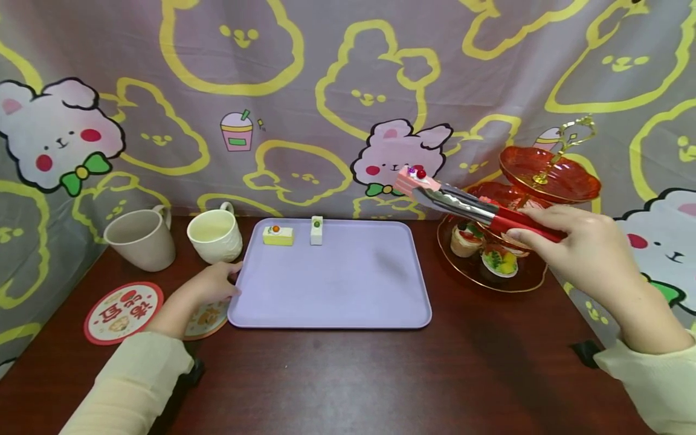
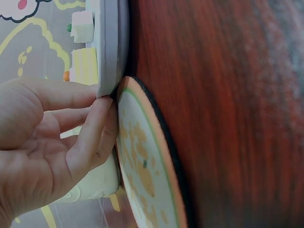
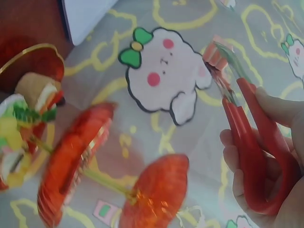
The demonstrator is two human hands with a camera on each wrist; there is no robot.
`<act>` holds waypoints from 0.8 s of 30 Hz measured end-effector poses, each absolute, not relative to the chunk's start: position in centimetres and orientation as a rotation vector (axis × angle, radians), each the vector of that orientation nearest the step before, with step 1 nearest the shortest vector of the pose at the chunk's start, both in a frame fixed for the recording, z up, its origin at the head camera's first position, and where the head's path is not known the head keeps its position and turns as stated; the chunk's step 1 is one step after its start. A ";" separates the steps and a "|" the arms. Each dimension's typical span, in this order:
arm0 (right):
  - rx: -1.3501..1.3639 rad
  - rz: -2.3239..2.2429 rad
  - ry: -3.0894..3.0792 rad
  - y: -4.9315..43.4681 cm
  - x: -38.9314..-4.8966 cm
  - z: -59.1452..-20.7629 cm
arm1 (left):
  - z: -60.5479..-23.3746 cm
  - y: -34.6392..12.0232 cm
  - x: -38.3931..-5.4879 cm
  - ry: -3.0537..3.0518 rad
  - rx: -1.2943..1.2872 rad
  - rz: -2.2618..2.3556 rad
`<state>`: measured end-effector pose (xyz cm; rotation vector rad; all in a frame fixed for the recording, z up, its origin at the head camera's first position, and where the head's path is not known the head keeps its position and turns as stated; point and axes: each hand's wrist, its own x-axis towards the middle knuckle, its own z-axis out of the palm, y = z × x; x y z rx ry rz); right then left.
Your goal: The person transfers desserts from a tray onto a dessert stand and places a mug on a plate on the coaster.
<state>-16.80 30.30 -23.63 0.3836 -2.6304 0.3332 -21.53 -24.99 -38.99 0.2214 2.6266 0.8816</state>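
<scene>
My right hand (image 1: 582,244) grips red-handled tongs (image 1: 472,204) above the table, to the right of the tray. Between the tong tips is a pink cake slice (image 1: 415,181) topped with a red berry, raised in front of the curtain. At the left edge of the lilac tray (image 1: 337,284), my left hand (image 1: 209,287) pinches the rim between thumb and fingers, as the left wrist view shows. On the tray sit a yellow cake slice (image 1: 278,236) with an orange ball and a white cake slice (image 1: 316,231) with a green one.
A tiered red stand (image 1: 549,175) at the right carries a fruit tart (image 1: 499,263) and a cupcake (image 1: 466,240) on its bottom plate. A grey mug (image 1: 141,241) and a cream cup (image 1: 215,234) stand left, behind a red-rimmed coaster (image 1: 124,312) and another coaster (image 1: 206,319) partly under my left arm.
</scene>
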 end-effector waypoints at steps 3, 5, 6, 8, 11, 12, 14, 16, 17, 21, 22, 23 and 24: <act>0.359 0.316 -2.581 31.0 -16.5 -23.0 | -39.0 -25.0 -21.5 2.624 0.209 0.877; 0.340 0.313 -2.553 31.6 -16.2 -22.6 | -39.0 -25.0 -21.6 2.621 0.206 0.874; 0.342 0.315 -2.530 31.8 -16.1 -22.4 | -38.9 -25.0 -21.6 2.620 0.205 0.874; 0.334 0.323 -2.505 32.3 -15.9 -22.0 | -38.9 -25.0 -21.6 2.623 0.209 0.871; 0.310 0.322 -2.503 32.8 -15.6 -21.4 | -38.9 -25.1 -21.6 2.628 0.222 0.870; 0.292 0.317 -2.507 33.0 -15.5 -21.2 | -38.9 -25.1 -21.6 2.631 0.224 0.869; 0.242 0.330 -2.524 33.3 -15.4 -20.9 | -39.0 -25.1 -21.6 2.632 0.223 0.870; 0.195 0.357 -2.530 33.7 -15.3 -20.8 | -39.0 -25.2 -21.7 2.631 0.223 0.875; 0.169 0.386 -2.533 34.0 -15.3 -20.8 | -39.1 -25.2 -21.7 2.630 0.223 0.879; 0.150 0.473 -2.489 35.6 -15.6 -21.0 | -39.1 -25.1 -21.8 2.628 0.222 0.886; 0.147 0.487 -2.474 36.1 -15.6 -21.1 | -39.1 -25.1 -21.8 2.628 0.224 0.886; 0.142 0.491 -2.457 36.6 -15.7 -21.2 | -39.1 -25.1 -21.8 2.628 0.225 0.886; 0.135 0.475 -2.441 37.1 -15.8 -21.3 | -39.1 -25.1 -21.8 2.628 0.227 0.886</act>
